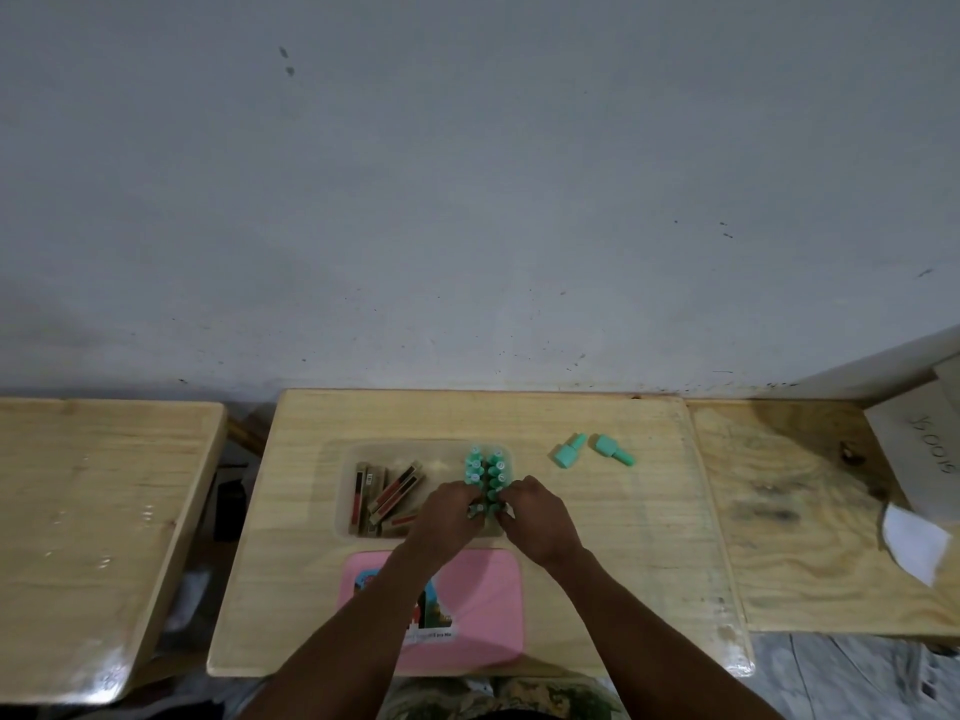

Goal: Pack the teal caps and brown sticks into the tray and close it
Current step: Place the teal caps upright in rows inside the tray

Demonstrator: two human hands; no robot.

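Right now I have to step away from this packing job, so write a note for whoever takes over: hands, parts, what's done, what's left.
Left hand and right hand: both at the near end of the teal caps in the tray, fingers curled there; whether they pinch one is unclear.
Done: brown sticks lie in the tray's left part, caps stand in rows in its right part.
Left: two loose caps lie on the table right of the tray; the pink lid lies in front of it, not yet on.
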